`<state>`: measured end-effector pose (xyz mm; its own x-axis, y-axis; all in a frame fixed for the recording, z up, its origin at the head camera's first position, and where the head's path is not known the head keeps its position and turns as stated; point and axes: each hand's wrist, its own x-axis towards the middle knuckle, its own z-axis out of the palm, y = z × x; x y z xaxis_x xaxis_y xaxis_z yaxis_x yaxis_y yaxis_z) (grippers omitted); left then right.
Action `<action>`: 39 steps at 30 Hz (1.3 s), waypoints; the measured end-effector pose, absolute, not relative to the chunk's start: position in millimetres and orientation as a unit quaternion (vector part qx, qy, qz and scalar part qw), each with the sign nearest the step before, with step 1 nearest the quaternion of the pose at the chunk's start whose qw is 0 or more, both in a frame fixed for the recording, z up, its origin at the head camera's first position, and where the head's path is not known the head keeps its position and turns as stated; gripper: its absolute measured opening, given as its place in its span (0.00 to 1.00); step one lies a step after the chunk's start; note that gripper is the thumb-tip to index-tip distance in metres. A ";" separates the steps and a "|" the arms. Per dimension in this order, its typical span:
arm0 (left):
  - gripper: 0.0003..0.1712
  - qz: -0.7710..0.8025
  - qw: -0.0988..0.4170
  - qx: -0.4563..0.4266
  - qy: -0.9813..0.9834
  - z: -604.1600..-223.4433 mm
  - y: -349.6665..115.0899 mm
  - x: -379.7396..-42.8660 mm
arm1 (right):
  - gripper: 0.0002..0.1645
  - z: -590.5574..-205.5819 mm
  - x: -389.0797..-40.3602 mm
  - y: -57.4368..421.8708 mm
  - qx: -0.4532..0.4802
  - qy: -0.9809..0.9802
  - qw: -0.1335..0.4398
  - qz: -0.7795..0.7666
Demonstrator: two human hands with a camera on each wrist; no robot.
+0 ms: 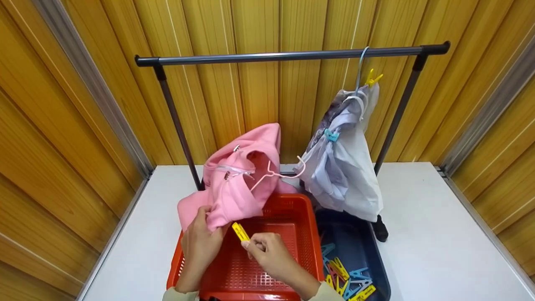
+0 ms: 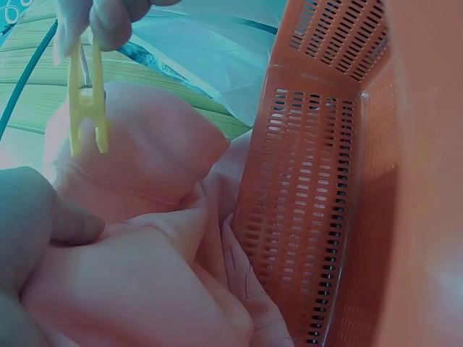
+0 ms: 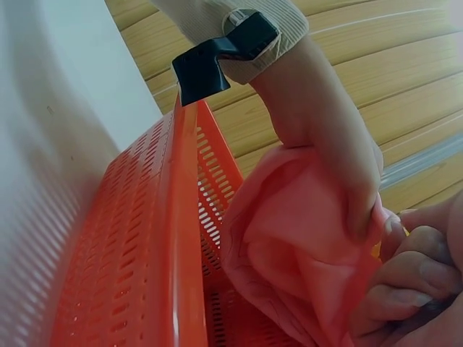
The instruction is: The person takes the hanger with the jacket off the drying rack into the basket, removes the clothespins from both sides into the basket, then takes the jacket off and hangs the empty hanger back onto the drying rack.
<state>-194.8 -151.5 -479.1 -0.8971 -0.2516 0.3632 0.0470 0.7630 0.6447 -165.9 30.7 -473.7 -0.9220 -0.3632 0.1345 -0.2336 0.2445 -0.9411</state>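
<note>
A pink zip-up garment (image 1: 240, 198) leans over the back of the red basket, with a pale pink hanger (image 1: 285, 177) sticking out of its neck. The hanger's hook points right and lies below the rail. My left hand (image 1: 201, 242) pinches the garment's near edge. Between thumb and fingers, my right hand (image 1: 271, 256) holds a yellow clothespin (image 1: 240, 231) close to that edge. In the left wrist view the clothespin (image 2: 76, 108) points down, apart from the cloth that the left fingers hold.
The red basket (image 1: 314, 234) stands under my hands. On its right, a dark blue tray (image 1: 382, 263) holds several clothespins. A dark rack's rail (image 1: 259, 56) spans the back. White and lilac clothes (image 1: 359, 167) hang from it at right, with yellow and blue clothespins on them.
</note>
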 end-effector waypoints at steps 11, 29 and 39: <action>0.24 -0.342 0.216 0.056 -0.913 -478.9 -152.8 -194.0 | 0.22 -476.4 -166.6 35.1 -0.176 0.791 0.063 -0.583; 0.21 -0.335 0.232 0.053 -0.912 -477.7 -155.6 -194.2 | 0.24 -469.6 -163.3 44.4 -0.155 0.787 0.048 -0.596; 0.24 -0.333 0.228 0.047 -0.914 -476.6 -156.4 -195.1 | 0.24 -474.0 -166.5 55.0 -0.121 0.789 0.060 -0.599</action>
<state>-195.1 -156.4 -476.6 -0.8912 -0.2387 0.3858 0.0659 0.7733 0.6306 -166.5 55.0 -474.0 -0.9637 -0.2621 0.0508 -0.1195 0.2537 -0.9599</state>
